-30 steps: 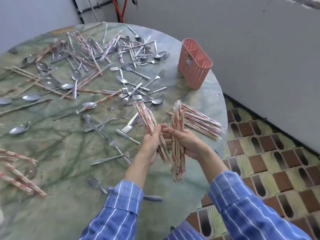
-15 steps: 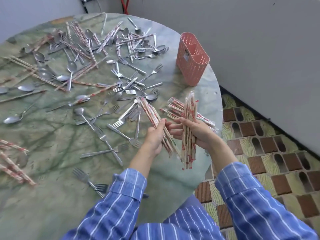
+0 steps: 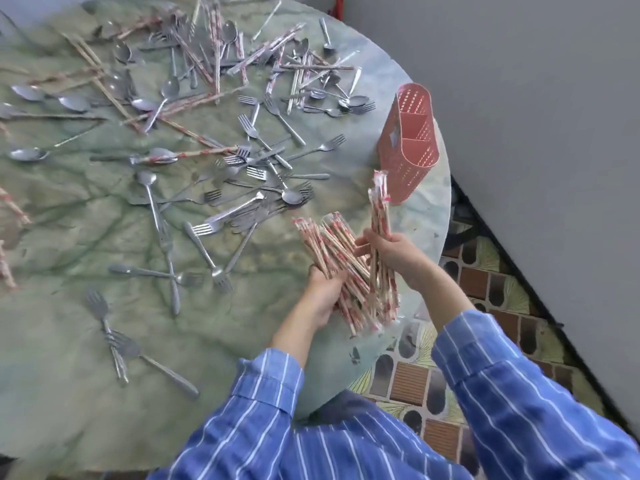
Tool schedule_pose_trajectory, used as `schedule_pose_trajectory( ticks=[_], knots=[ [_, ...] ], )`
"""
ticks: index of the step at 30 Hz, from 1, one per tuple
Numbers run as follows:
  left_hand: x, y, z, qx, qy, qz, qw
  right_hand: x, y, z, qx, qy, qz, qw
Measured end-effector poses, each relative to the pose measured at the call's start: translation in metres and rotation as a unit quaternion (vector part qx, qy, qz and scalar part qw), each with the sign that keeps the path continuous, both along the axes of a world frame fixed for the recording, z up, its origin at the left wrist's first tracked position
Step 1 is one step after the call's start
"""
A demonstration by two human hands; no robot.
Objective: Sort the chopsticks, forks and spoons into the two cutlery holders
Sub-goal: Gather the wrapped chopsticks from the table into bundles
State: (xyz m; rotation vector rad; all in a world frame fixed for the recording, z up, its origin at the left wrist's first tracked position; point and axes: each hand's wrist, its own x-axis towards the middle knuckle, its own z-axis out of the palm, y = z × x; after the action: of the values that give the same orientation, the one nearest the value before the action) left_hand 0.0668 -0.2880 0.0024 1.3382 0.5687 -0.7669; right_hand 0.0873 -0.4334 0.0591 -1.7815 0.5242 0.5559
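Note:
My left hand (image 3: pixel 320 296) grips a thick bundle of wrapped chopsticks (image 3: pixel 332 244), red and white, slanting up to the left. My right hand (image 3: pixel 391 252) holds a second, thinner chopstick bundle (image 3: pixel 380 202) nearly upright; its top end reaches beside the base of the pink cutlery holder (image 3: pixel 410 147). That holder stands at the table's right edge with divided compartments that look empty. Only one holder is in view. Forks (image 3: pixel 256 133) and spoons (image 3: pixel 149 181) lie scattered over the table, mixed with more wrapped chopsticks (image 3: pixel 214 46) toward the far side.
The round green marbled table (image 3: pixel 69 341) ends just right of my hands, with tiled floor (image 3: pixel 485 278) below. A grey wall (image 3: pixel 536 116) rises close behind the holder. Two forks and a spoon (image 3: pixel 114 341) lie at the near left.
Both bundles moved right toward the table edge and closer together. The right hand's bundle swung more upright, toward the pink holder. The camera tilted down and right.

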Motion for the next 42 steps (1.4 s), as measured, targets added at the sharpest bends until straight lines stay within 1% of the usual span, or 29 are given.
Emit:
schedule_pose_trajectory(
  ticks=[3,7,10,13,15,17,20,22,25,28,34,36,39,42],
  knots=[
    [-0.001,-0.009,-0.003,0.06,-0.008,0.038,0.997,0.013,-0.004,-0.008,-0.072,0.021,0.062,0.995],
    [-0.001,-0.018,-0.003,0.125,-0.021,0.047,0.991,0.023,0.0,-0.026,-0.091,0.061,0.124,0.986],
    [-0.001,-0.025,-0.006,0.185,-0.04,0.052,0.981,0.028,0.001,-0.034,-0.098,0.041,0.137,0.985],
    [-0.004,-0.027,-0.009,0.224,-0.039,0.065,0.971,0.028,-0.002,-0.039,-0.118,0.003,0.145,0.982],
    [-0.009,-0.025,-0.012,0.254,-0.04,0.069,0.964,0.023,-0.007,-0.037,-0.123,-0.001,0.148,0.981],
    [-0.013,-0.024,-0.014,0.273,-0.044,0.077,0.958,0.016,-0.014,-0.037,-0.098,-0.006,0.144,0.985],
    [-0.015,-0.026,-0.014,0.299,-0.059,0.089,0.948,0.008,-0.024,-0.039,-0.067,-0.033,0.107,0.991],
    [-0.017,-0.028,-0.013,0.318,-0.066,0.086,0.942,0.006,-0.029,-0.047,-0.091,-0.036,0.075,0.992],
    [-0.02,-0.029,-0.011,0.344,-0.076,0.052,0.935,0.001,-0.035,-0.057,-0.132,-0.042,0.063,0.988],
    [-0.023,-0.028,-0.007,0.367,-0.087,0.04,0.925,-0.002,-0.037,-0.062,-0.115,-0.058,0.046,0.991],
    [-0.025,-0.02,-0.008,0.374,-0.089,0.051,0.922,0.003,-0.032,-0.061,-0.094,-0.108,0.013,0.99],
    [-0.022,-0.022,-0.005,0.379,-0.096,0.052,0.919,0.007,-0.029,-0.061,-0.11,-0.109,0.023,0.988],
    [-0.018,-0.026,0.0,0.413,-0.105,0.026,0.904,0.01,-0.026,-0.063,-0.15,-0.111,0.034,0.982],
    [-0.016,-0.032,0.002,0.429,-0.114,-0.003,0.896,0.012,-0.022,-0.063,-0.145,-0.094,0.035,0.984]
  ],
)
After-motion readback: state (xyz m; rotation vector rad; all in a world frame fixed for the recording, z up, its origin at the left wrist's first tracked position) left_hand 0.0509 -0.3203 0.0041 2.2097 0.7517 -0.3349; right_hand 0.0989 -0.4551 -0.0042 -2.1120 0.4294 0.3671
